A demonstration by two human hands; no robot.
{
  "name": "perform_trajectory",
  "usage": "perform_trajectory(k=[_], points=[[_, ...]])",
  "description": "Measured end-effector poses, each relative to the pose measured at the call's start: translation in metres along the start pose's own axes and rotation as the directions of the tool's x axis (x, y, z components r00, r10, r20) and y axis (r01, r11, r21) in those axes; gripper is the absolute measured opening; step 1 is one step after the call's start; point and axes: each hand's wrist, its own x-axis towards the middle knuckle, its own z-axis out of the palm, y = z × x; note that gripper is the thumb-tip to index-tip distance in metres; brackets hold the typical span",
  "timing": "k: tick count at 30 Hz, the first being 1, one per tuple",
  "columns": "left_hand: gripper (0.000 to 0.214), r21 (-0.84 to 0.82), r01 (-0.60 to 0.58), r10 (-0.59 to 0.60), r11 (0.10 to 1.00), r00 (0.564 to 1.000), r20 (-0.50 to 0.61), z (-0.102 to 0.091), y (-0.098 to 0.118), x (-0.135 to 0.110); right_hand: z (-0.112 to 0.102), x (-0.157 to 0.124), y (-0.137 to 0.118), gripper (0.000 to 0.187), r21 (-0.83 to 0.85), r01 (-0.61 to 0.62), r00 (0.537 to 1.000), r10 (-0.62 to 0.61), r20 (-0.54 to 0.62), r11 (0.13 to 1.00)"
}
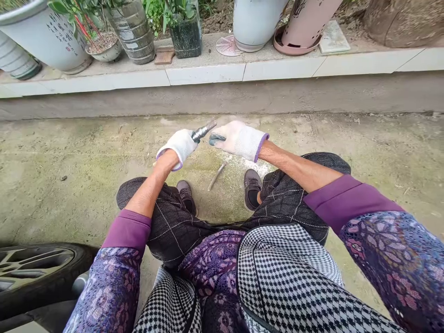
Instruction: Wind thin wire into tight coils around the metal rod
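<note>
My left hand, in a white knit glove with grey grip coating, is closed around a short silvery, ridged cylinder. A brownish, rough tip sticks out of its upper right end; its exact kind is unclear. Just right of that tip is my right hand, gloved alike and partly blurred. Its grey fingertips are curled together, and whatever may be between them is hidden. On the ground below the hands lies a thin stick, with white powder scattered beside it.
A tiled ledge runs across the front, bearing several potted plants, a white pot and a pink pot. My shoes stand on mossy concrete. A vehicle wheel is close at the lower left.
</note>
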Motion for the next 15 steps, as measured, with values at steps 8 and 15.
perform_trajectory(k=[8,15], points=[[0.028,0.288,-0.165,0.110,0.943,0.974,0.198,0.021,0.009,-0.009,-0.014,0.004,-0.012,0.030,-0.278,0.018,0.979,0.040,0.200,0.960],[0.015,0.193,-0.245,0.205,0.950,0.957,0.204,0.017,0.008,-0.028,0.007,0.021,0.012,0.011,0.244,-0.032,0.996,0.010,0.087,0.969]])
